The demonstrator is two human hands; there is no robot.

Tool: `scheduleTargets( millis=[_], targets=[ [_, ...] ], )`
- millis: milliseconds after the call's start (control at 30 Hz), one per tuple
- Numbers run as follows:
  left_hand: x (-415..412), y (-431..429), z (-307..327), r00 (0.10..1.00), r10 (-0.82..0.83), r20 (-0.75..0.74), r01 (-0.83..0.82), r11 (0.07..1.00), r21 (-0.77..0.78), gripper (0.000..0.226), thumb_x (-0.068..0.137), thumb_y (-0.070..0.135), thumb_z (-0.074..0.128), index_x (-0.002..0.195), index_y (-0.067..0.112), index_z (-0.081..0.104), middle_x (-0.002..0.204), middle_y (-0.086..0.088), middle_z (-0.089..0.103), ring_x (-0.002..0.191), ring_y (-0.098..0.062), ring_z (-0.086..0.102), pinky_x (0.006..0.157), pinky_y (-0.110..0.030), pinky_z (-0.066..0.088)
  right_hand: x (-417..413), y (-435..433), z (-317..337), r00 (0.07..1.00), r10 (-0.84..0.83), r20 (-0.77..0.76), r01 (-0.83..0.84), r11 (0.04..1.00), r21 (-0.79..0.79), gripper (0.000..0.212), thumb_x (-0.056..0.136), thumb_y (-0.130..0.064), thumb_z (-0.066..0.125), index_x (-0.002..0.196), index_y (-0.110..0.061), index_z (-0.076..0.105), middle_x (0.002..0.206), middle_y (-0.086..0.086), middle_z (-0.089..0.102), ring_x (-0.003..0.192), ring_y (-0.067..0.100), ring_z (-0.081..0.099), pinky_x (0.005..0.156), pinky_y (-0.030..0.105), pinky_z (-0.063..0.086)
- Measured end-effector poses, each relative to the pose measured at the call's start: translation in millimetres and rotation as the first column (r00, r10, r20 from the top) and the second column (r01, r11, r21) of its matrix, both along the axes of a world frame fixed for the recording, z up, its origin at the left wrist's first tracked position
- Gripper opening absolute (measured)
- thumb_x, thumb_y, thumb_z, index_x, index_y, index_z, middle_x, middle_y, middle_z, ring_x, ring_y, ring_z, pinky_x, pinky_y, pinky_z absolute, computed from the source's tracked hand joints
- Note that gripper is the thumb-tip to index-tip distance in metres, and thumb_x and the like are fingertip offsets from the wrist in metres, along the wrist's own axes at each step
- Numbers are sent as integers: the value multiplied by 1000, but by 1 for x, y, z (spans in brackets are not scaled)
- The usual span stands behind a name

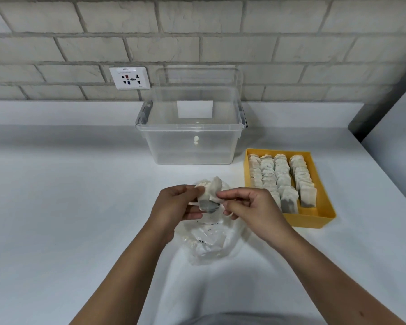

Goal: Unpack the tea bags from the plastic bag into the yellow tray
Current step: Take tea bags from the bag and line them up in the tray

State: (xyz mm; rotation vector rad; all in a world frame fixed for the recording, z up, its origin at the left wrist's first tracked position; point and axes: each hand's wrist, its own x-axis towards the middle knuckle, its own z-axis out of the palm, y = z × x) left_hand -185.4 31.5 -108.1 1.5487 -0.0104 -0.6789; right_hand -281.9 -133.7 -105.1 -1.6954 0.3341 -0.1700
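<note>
Papery tea bags [208,198] pinched between left hand [174,205], right hand [251,207].

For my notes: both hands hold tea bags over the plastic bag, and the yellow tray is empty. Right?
Not empty: the head view shows the yellow tray holding rows of tea bags. Left hand and right hand do hold loose tea bags over the plastic bag.

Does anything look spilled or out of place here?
Nothing clearly: tea bags sit in neat rows in the tray. The plastic bag shows dark specks, maybe loose tea or print; cannot tell.
</note>
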Motion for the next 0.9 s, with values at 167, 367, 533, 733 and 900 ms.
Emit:
scheduleTargets(
  millis=[167,367,533,733,900],
  targets=[
    [-10,-9,0,995,-87,55,86,996,19,14,91,19,70,92,6,76,92,-17,77,76,-25,73,67,-26,60,-4,-5,-2,995,-97,13,98,994,-49,8,80,-15,78,80,-10,71,66,6,70,57,16,62,62,31,53],
    [-19,-31,4,981,-176,81,177,984,-8,19,90,17,71,96,-1,74,99,-24,75,92,-45,72,82,-38,60,-13,-27,3,992,-130,-4,126,973,-193,24,79,-27,79,100,-29,67,64,-2,63,49,10,56,56,29,48],
    [-24,-61,7,974,-192,123,196,980,-22,11,90,15,71,89,5,77,88,-17,75,82,-37,69,73,-31,61,-29,-68,23,983,-172,64,183,934,-307,11,77,-24,80,76,-19,70,61,-14,57,54,2,48,60,18,41],
    [-26,-98,8,960,-194,201,198,980,4,14,89,16,73,91,3,75,81,-11,75,74,-22,67,65,-25,60,-50,-153,35,961,-275,0,202,703,-682,14,78,-41,76,77,-30,67,104,-11,64,102,15,53,94,39,41],
    [-30,-121,4,949,-219,227,214,976,47,16,87,20,75,88,4,75,86,-14,77,76,-22,72,71,-29,61,-65,-189,-3,889,-343,-305,-64,565,-823,22,81,-52,69,91,-32,73,140,-10,51,134,16,36,112,45,22]
  ],
)
